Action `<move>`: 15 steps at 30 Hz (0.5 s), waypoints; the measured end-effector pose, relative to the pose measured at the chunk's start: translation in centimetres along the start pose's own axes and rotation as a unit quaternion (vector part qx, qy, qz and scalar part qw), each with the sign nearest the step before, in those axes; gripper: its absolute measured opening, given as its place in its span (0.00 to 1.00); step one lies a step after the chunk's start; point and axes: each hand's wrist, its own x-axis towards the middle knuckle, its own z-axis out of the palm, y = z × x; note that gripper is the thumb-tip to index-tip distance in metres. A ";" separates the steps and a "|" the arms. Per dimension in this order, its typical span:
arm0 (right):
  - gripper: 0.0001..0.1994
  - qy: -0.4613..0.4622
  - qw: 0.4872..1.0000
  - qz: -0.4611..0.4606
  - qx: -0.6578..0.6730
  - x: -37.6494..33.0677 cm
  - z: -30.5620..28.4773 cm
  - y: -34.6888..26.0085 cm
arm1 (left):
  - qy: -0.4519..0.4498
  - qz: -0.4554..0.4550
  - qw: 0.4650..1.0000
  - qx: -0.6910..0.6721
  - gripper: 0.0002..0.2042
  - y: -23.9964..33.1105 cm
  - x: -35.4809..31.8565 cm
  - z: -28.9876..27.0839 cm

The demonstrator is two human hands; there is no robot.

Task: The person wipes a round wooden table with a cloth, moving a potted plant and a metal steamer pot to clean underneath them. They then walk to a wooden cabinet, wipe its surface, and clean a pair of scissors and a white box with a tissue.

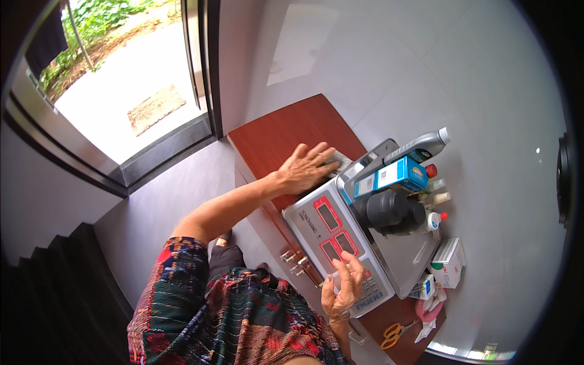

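On the red-brown wooden surface (277,134) by the doorway, an electronic weighing scale (340,243) is steadied by the left hand (307,167), spread flat; its keypad (371,292) is touched by the right hand (342,286), fingers loosely extended. Keys are best pressed lightly, leaving the loaded pan undisturbed.

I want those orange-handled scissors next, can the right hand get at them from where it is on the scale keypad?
Probably yes: the right hand rests on the scale keypad, and the scissors lie uncovered on the table edge just beyond, nothing between.
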 end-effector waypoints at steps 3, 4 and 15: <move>0.14 0.018 0.999 0.004 -0.034 2.0 2.4 -0.9 | 0.004 0.032 0.999 -0.002 0.26 -0.9 4.1 0.5; 0.14 0.022 0.998 0.001 -0.057 2.6 3.1 -1.2 | 0.057 0.045 0.997 0.017 0.25 -1.5 5.1 1.1; 0.13 0.063 0.980 0.150 -0.116 5.8 8.3 -4.9 | 0.049 -0.211 0.971 -0.101 0.24 -13.7 11.6 1.5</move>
